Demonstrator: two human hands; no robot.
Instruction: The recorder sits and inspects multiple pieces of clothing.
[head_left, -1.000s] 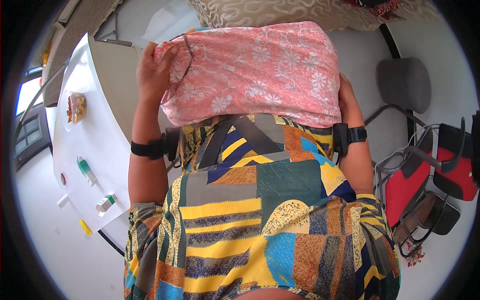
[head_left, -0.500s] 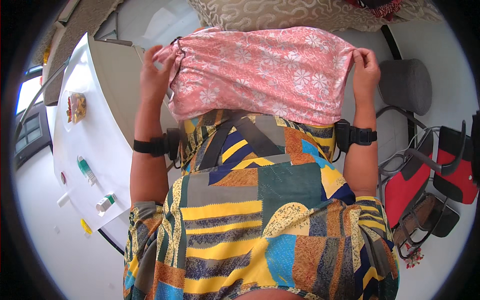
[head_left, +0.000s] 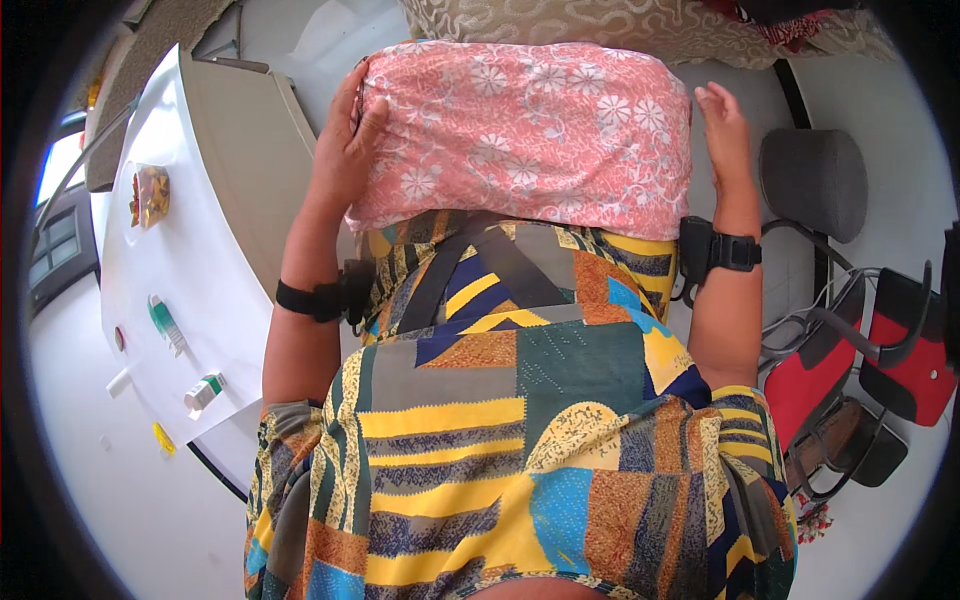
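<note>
A pink cloth [head_left: 530, 140] printed with white flowers lies over my lap, folded into a wide, rounded rectangle. My left hand [head_left: 350, 140] rests against its left edge, fingers stretched along the side and thumb apart over the top. Just off the right edge, my right hand [head_left: 725, 135] is raised with its fingers extended and nothing in it. Beneath the cloth, its underside and any further layers are hidden.
To my left stands a white table [head_left: 190, 260] with a clear packet [head_left: 150, 196] and two green-and-white boxes, one of them a small carton [head_left: 205, 391]. Red-and-black chairs [head_left: 815, 385] and a dark grey cushioned seat [head_left: 813, 185] are on my right. A patterned beige sofa [head_left: 560, 22] lies ahead.
My right hand has let go of the cloth's right corner and opened. My left hand has moved right onto the cloth's left edge. The cloth now looks smoother and more compact.
</note>
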